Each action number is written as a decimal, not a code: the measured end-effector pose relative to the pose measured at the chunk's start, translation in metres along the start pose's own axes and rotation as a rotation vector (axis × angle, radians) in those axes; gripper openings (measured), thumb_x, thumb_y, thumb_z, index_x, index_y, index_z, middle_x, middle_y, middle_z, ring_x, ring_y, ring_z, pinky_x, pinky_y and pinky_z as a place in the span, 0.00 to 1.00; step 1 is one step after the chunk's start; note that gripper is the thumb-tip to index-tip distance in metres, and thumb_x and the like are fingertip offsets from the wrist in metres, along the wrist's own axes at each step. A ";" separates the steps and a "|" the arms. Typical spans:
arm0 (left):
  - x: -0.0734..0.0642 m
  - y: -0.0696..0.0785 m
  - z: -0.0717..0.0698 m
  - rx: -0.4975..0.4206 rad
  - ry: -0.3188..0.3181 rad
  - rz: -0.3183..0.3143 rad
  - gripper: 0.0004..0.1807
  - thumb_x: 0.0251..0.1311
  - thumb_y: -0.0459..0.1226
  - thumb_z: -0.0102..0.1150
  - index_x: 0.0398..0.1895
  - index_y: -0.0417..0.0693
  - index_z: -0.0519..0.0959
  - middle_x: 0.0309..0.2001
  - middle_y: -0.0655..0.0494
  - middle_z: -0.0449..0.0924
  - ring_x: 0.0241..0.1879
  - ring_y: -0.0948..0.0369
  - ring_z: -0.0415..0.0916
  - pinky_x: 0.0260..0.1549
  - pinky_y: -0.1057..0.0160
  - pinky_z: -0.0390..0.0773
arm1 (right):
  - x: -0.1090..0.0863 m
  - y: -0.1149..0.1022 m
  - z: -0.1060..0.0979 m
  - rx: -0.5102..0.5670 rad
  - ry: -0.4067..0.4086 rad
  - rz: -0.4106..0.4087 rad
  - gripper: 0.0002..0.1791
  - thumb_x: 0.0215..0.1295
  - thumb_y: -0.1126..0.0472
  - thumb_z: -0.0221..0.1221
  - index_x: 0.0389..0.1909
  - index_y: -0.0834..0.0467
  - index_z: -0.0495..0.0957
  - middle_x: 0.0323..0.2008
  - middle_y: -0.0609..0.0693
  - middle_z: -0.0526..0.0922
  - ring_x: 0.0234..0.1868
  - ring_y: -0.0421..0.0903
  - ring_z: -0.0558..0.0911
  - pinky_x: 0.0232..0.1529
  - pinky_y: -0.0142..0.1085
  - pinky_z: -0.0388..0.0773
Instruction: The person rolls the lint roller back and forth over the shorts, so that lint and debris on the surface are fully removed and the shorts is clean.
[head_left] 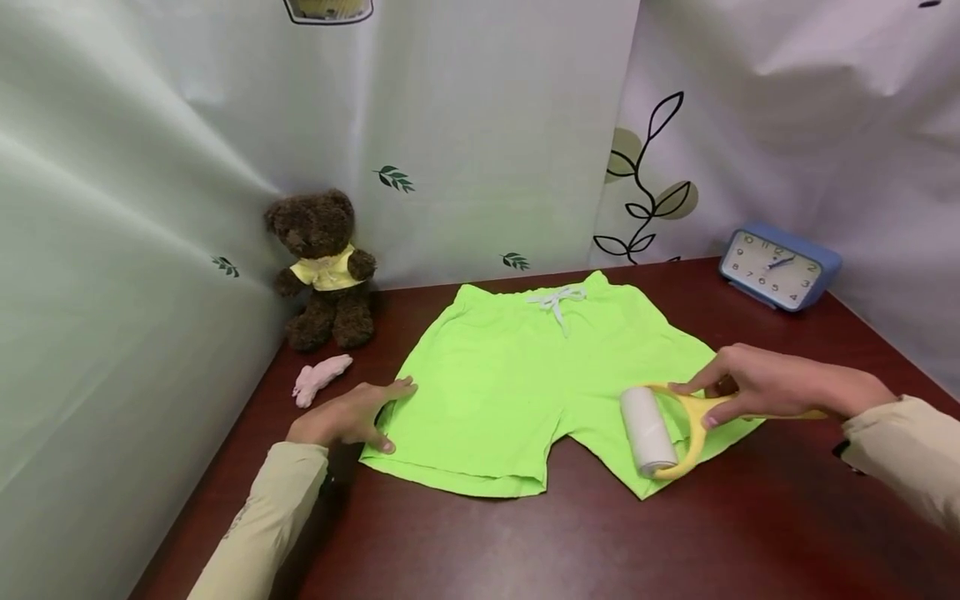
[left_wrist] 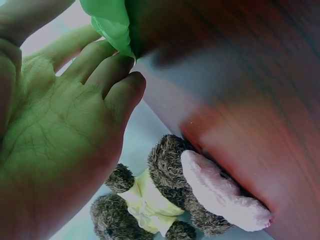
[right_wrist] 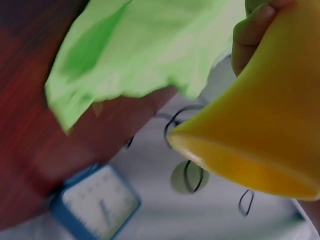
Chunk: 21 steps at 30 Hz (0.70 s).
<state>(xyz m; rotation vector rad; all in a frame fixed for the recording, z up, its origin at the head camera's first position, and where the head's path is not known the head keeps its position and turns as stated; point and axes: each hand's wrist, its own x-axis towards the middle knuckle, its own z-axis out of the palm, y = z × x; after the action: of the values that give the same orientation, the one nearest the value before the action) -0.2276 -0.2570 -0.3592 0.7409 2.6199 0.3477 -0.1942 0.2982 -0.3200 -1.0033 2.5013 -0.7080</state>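
Bright green shorts point(head_left: 495, 375) with a white drawstring lie spread on the dark red-brown table. My right hand point(head_left: 780, 383) grips the yellow handle of a lint roller point(head_left: 649, 432), whose white roll lies against the shorts' right leg. In the right wrist view the hollow end of the yellow handle point(right_wrist: 260, 125) fills the near side, with some fingers point(right_wrist: 247, 40) curled behind it. My left hand point(head_left: 352, 417) rests at the outer edge of the left leg, fingers extended and thumb apart. The left wrist view shows its palm point(left_wrist: 55, 120) and fingertips by the green cloth point(left_wrist: 110, 22).
A brown teddy bear point(head_left: 322, 267) in a yellow top sits at the back left. Near its feet lies a small pink plush piece point(head_left: 320, 379). A blue alarm clock point(head_left: 780, 267) stands at the back right. Pale patterned curtains point(head_left: 487, 150) enclose the table point(head_left: 480, 550).
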 end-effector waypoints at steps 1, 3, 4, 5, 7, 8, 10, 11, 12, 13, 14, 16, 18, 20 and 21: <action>0.000 0.000 0.000 0.007 -0.001 0.002 0.53 0.48 0.38 0.77 0.77 0.42 0.60 0.78 0.38 0.54 0.76 0.38 0.55 0.69 0.41 0.65 | -0.005 0.004 -0.002 -0.002 0.000 -0.002 0.34 0.57 0.42 0.69 0.62 0.56 0.80 0.20 0.32 0.70 0.21 0.26 0.63 0.23 0.24 0.66; 0.000 0.001 -0.001 0.006 0.005 0.004 0.53 0.47 0.38 0.78 0.77 0.42 0.60 0.78 0.39 0.55 0.76 0.38 0.56 0.68 0.41 0.66 | -0.014 0.010 -0.006 0.002 -0.002 0.007 0.34 0.56 0.43 0.69 0.62 0.56 0.80 0.19 0.32 0.68 0.20 0.26 0.61 0.22 0.23 0.65; 0.000 0.001 -0.001 0.001 0.009 0.003 0.53 0.47 0.38 0.78 0.77 0.42 0.61 0.78 0.39 0.55 0.76 0.38 0.56 0.68 0.41 0.66 | -0.018 0.013 -0.008 -0.002 0.002 0.002 0.34 0.56 0.44 0.69 0.62 0.56 0.80 0.18 0.32 0.68 0.20 0.25 0.61 0.22 0.23 0.65; 0.000 0.001 -0.001 0.008 0.015 0.012 0.52 0.46 0.37 0.78 0.77 0.41 0.61 0.78 0.38 0.56 0.75 0.38 0.57 0.68 0.41 0.67 | -0.023 0.016 -0.010 -0.008 0.005 -0.001 0.34 0.56 0.44 0.70 0.61 0.56 0.80 0.18 0.33 0.67 0.20 0.25 0.61 0.21 0.22 0.64; -0.001 0.001 -0.001 0.009 0.022 0.019 0.52 0.46 0.37 0.78 0.76 0.41 0.62 0.78 0.38 0.57 0.75 0.38 0.58 0.67 0.41 0.67 | -0.030 0.022 -0.014 -0.007 0.007 0.000 0.32 0.56 0.46 0.70 0.61 0.56 0.81 0.17 0.35 0.68 0.19 0.25 0.60 0.20 0.23 0.64; -0.001 0.001 -0.001 0.003 0.024 0.018 0.52 0.46 0.36 0.78 0.76 0.41 0.62 0.78 0.39 0.57 0.75 0.38 0.58 0.67 0.41 0.67 | -0.034 0.025 -0.015 -0.009 0.007 0.002 0.32 0.56 0.47 0.70 0.61 0.56 0.81 0.16 0.36 0.69 0.19 0.25 0.60 0.20 0.23 0.64; 0.000 0.001 0.000 0.003 0.020 0.028 0.52 0.47 0.36 0.78 0.77 0.41 0.61 0.78 0.38 0.56 0.75 0.38 0.57 0.68 0.42 0.67 | -0.042 0.031 -0.020 -0.010 0.001 0.020 0.31 0.57 0.49 0.70 0.60 0.57 0.81 0.16 0.36 0.72 0.19 0.25 0.62 0.19 0.24 0.65; 0.000 0.000 0.001 0.008 0.017 0.031 0.52 0.47 0.36 0.78 0.77 0.41 0.61 0.78 0.38 0.56 0.75 0.38 0.57 0.67 0.41 0.67 | -0.046 0.034 -0.023 -0.006 -0.005 0.034 0.30 0.57 0.50 0.70 0.60 0.57 0.81 0.17 0.36 0.73 0.19 0.25 0.63 0.19 0.24 0.65; 0.001 0.000 0.001 0.001 0.014 0.024 0.52 0.47 0.36 0.78 0.77 0.42 0.61 0.78 0.39 0.55 0.75 0.38 0.57 0.68 0.42 0.67 | -0.050 0.038 -0.025 -0.004 -0.008 0.046 0.29 0.57 0.52 0.70 0.59 0.58 0.82 0.17 0.36 0.75 0.19 0.25 0.63 0.19 0.25 0.65; 0.001 0.000 0.001 0.004 0.014 0.023 0.52 0.47 0.36 0.78 0.77 0.42 0.61 0.78 0.39 0.56 0.75 0.38 0.57 0.68 0.42 0.67 | -0.054 0.041 -0.027 0.002 -0.013 0.058 0.29 0.57 0.53 0.70 0.59 0.59 0.81 0.19 0.36 0.79 0.19 0.25 0.64 0.19 0.25 0.66; 0.001 0.000 0.001 0.004 0.014 0.023 0.52 0.47 0.36 0.78 0.77 0.42 0.61 0.78 0.39 0.56 0.75 0.39 0.57 0.68 0.42 0.67 | -0.059 0.045 -0.029 0.005 -0.018 0.069 0.28 0.57 0.55 0.70 0.59 0.60 0.81 0.21 0.36 0.82 0.20 0.25 0.66 0.20 0.26 0.67; 0.002 -0.001 0.000 0.007 0.019 0.023 0.52 0.47 0.36 0.78 0.77 0.42 0.61 0.78 0.40 0.56 0.75 0.39 0.57 0.67 0.42 0.67 | -0.068 0.052 -0.033 0.029 -0.042 0.103 0.28 0.58 0.57 0.69 0.59 0.63 0.81 0.28 0.37 0.88 0.22 0.25 0.71 0.22 0.26 0.70; 0.003 -0.001 -0.001 0.011 0.028 0.029 0.52 0.46 0.36 0.78 0.76 0.43 0.62 0.78 0.41 0.57 0.75 0.40 0.59 0.67 0.42 0.67 | -0.077 0.059 -0.036 0.035 -0.059 0.132 0.27 0.58 0.58 0.69 0.58 0.65 0.81 0.32 0.38 0.90 0.23 0.25 0.73 0.23 0.26 0.71; 0.003 -0.001 -0.001 0.013 0.029 0.035 0.52 0.47 0.37 0.78 0.77 0.43 0.62 0.78 0.40 0.57 0.75 0.39 0.59 0.67 0.42 0.68 | -0.087 0.066 -0.040 0.038 -0.066 0.154 0.25 0.59 0.60 0.69 0.56 0.66 0.82 0.32 0.38 0.90 0.24 0.25 0.74 0.23 0.26 0.71; 0.002 -0.001 -0.001 0.013 0.029 0.037 0.52 0.47 0.37 0.78 0.77 0.42 0.62 0.78 0.40 0.57 0.75 0.40 0.60 0.67 0.42 0.68 | -0.092 0.070 -0.041 0.043 -0.064 0.160 0.24 0.59 0.60 0.69 0.56 0.64 0.82 0.31 0.38 0.90 0.23 0.25 0.73 0.22 0.26 0.71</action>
<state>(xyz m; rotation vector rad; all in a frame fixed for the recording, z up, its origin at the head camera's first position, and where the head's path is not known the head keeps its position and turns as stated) -0.2302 -0.2570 -0.3596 0.7949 2.6411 0.3557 -0.1887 0.4209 -0.3138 -0.7872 2.4670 -0.6668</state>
